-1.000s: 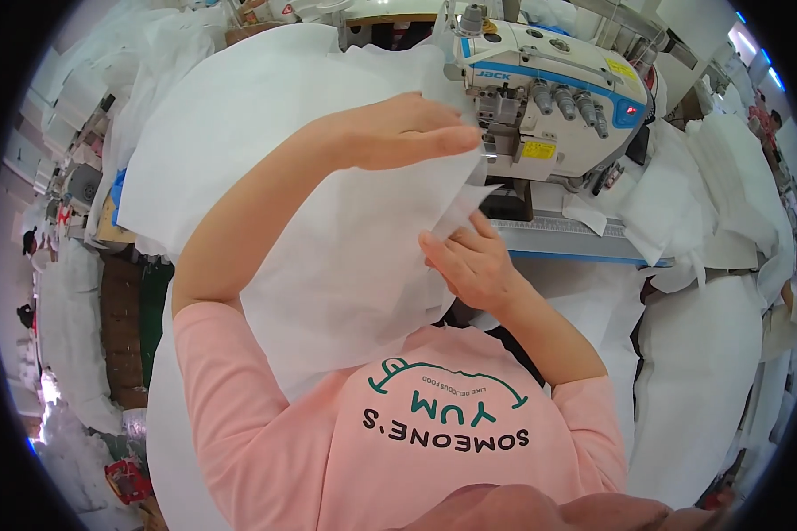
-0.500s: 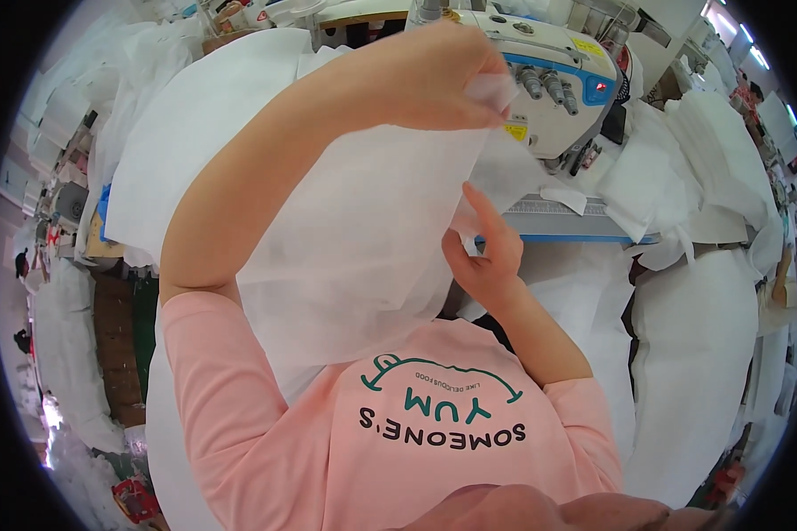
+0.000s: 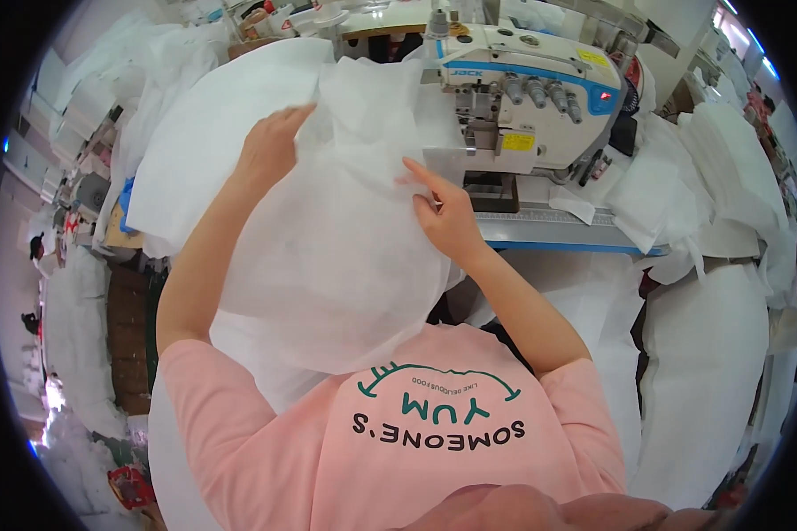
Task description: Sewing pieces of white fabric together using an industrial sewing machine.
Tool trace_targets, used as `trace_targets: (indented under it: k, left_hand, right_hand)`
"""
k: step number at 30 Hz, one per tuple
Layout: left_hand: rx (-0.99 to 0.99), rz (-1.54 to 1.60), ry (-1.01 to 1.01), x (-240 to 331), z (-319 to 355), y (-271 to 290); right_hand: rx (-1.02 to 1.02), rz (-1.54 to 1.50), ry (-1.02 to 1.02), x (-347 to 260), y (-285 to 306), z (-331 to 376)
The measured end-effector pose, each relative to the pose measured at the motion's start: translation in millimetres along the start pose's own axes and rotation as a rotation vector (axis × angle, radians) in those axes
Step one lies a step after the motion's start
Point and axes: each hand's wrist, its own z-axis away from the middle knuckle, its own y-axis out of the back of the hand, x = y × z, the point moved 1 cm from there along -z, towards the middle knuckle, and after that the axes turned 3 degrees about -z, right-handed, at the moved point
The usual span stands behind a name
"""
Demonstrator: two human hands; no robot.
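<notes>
A thin, see-through white fabric sheet spreads in front of me and hangs over my lap, creased near its upper part. At its left side, my left hand is open, fingers stretched and slightly blurred by motion, at the fabric's edge. My right hand holds the sheet's right side, its index finger stretched over the cloth and other fingertips showing faintly through it. Just beyond, on the right, stands a white and blue sewing machine; its needle area is close to the fabric's right edge.
A stiffer white sheet lies on the left of the table. White cloth piles sit to the right of the machine. Along the machine's front edge runs a metal ruler strip, with a small white scrap on it.
My left hand has moved from in front of the machine back to the left, letting go of the fabric's far corner. The sheet now lies lower, and my right hand has shifted slightly left.
</notes>
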Motion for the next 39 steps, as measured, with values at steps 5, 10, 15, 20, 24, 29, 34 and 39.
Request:
trace_targets:
  k: [5,10,15,20,24,29,34,39]
  left_hand:
    - [-0.194,0.735,-0.056,49.6,-33.4,-0.7]
    - [-0.665,1.112,-0.084,69.1,-56.6,-14.6]
    - [0.207,0.955,-0.096,64.6,-87.8,-25.7]
    - [0.047,0.688,-0.2,56.5,-115.1,-83.1]
    - [-0.004,0.413,-0.047,44.8,-127.6,-99.0]
    - [-0.197,0.571,0.203,19.2,-161.3,-96.7]
    - [-0.074,0.377,0.202,13.3,-188.7,-112.1]
    - [0.243,0.096,0.003,29.4,-187.7,-133.8]
  right_hand:
    - [0.038,-0.052,0.07,-17.9,-0.9,1.7]
    - [0.202,-0.027,0.231,-17.8,-9.4,7.5]
    - [-0.356,-0.01,-0.557,-0.2,-16.3,44.1]
    - [0.175,0.217,-0.067,34.4,1.7,4.9]
    - [-0.006,-0.439,-0.724,65.3,-15.2,-5.5]
    - [0.231,-0.117,-0.234,53.3,-17.6,-7.8]
    - [0.089,-0.324,-0.687,59.9,-14.5,7.0]
    - [0.232,-0.005,-0.017,60.1,4.3,-10.1]
